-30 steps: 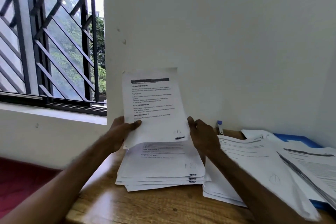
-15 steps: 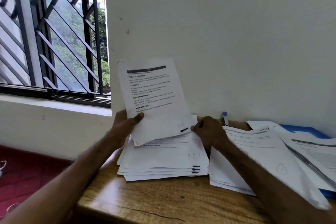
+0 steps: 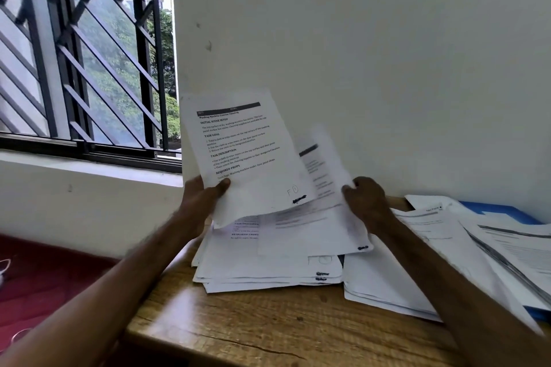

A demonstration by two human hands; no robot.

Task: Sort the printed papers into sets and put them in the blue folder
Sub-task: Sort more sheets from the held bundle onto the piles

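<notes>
Sheet (image 3: 247,155) upright, long axis leaning left.

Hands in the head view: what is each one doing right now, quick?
Left hand: pinches the raised Washing Machine Exterior Cleaning sheet at its lower left edge.
Right hand: grips the right edge of a second, blurred sheet above the stack.

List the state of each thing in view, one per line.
left grip, holds the front sheet by its lower left edge.
front sheet, held above the stack, tilted, print facing camera.
right grip, pinches the second sheet's right edge.
second sheet, partly raised behind the front sheet, blurred.
middle stack, flat on the table, edges uneven.
blue folder, lying flat, mostly covered by papers.
</notes>
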